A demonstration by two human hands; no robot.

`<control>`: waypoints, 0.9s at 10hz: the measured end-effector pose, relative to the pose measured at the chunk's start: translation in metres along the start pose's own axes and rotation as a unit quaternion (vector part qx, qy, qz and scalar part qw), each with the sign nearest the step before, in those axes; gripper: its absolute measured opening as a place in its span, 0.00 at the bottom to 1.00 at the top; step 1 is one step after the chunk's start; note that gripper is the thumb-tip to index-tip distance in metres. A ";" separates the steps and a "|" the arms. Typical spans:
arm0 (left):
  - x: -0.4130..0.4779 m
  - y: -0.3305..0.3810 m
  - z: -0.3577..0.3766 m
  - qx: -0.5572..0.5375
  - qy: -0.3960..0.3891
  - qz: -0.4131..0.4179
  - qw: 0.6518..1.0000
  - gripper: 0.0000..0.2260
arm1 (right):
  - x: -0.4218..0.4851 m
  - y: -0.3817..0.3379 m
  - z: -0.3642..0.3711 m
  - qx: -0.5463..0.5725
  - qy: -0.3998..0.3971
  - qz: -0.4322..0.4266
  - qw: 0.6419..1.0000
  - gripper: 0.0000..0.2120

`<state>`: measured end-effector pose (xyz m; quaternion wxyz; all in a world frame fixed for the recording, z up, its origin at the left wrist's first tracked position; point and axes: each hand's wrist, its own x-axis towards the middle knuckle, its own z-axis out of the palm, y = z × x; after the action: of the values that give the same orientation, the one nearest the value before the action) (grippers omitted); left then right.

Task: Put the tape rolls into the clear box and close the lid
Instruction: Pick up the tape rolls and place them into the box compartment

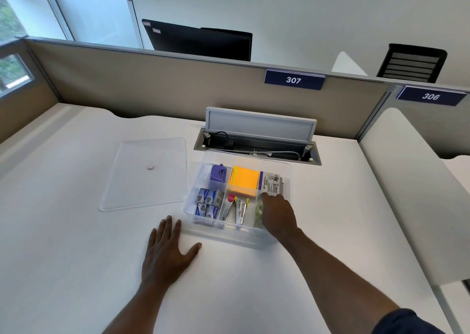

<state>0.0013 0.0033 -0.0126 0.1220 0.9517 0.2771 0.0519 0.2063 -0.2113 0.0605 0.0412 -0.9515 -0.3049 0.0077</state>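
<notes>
Nearby, lid (146,172) beside clear box (287,167), left hand (166,251) spread flat, right hand (278,212) grip indiscernible over tape rolls (259,210)

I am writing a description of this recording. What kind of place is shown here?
Most likely an open-plan office workstation. A beige partition carries numbered desk signs, 307 and 306. The white desk has an open cable hatch, and a mesh office chair stands behind the partition.

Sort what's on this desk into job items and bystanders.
Job: clear plastic compartment box; flat clear lid lying left of it; clear tape rolls under the right hand.

Bystanders: orange sticky-note pad, purple sharpener, blue staple boxes, staplers, white printed packet.
</notes>
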 end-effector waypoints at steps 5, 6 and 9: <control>0.001 -0.002 0.003 0.009 0.005 0.003 1.000 0.42 | -0.001 0.002 -0.022 -0.012 -0.029 0.060 0.998 0.11; 0.000 -0.002 0.003 0.010 0.007 0.004 1.000 0.41 | 0.003 -0.005 -0.029 -0.064 -0.113 0.072 0.989 0.13; 0.000 -0.002 0.002 0.009 0.007 0.004 1.000 0.42 | 0.000 0.000 -0.019 -0.056 -0.173 0.081 0.980 0.15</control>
<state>0.0006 0.0046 -0.0155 0.1109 0.9535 0.2747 0.0563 0.2074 -0.2125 0.0790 -0.0659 -0.9581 -0.2297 0.1581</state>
